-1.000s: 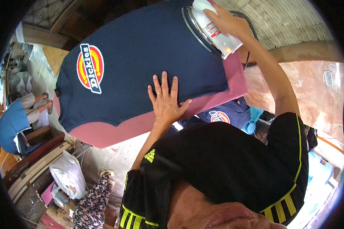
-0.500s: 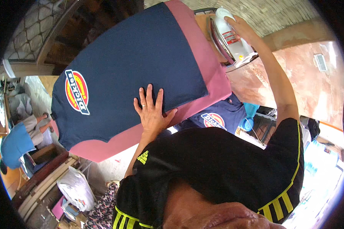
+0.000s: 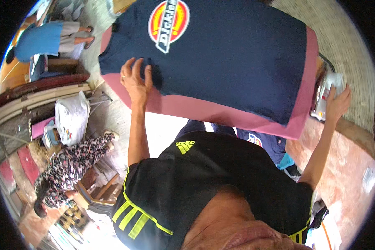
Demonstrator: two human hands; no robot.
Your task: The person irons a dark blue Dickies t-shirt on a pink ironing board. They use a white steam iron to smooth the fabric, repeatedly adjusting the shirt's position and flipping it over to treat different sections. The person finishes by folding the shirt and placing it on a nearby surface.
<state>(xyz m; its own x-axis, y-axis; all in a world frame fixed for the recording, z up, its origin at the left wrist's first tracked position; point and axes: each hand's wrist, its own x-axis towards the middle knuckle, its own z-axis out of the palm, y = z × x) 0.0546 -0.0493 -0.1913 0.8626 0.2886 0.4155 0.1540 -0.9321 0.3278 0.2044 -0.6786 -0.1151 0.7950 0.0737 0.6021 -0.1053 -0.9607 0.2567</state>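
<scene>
A navy T-shirt (image 3: pixel 233 54) with a round red and yellow print lies flat over a pink-covered ironing board (image 3: pixel 204 110). Toward the shirt's left end, my left hand (image 3: pixel 135 81) is open with fingers a little apart and slightly bent; a dark shadow beside them suggests it is raised just above the cloth. At the board's right end a white iron (image 3: pixel 321 100) with a shiny metal edge stands on its rest. My right hand (image 3: pixel 338 103) is closed around the iron's handle side, part of the grip hidden by the fingers.
Another navy shirt (image 3: pixel 262 143) hangs below the board's near edge. To the left are a filled white plastic bag (image 3: pixel 72 114) and long wooden planks (image 3: pixel 41 98). One person in blue (image 3: pixel 41 39) is at the upper left, another in patterned clothes (image 3: pixel 77 164) at the lower left.
The view has swung left, so the board and iron appear farther right. My left hand has moved along the shirt toward its left end. My right hand stays at the iron.
</scene>
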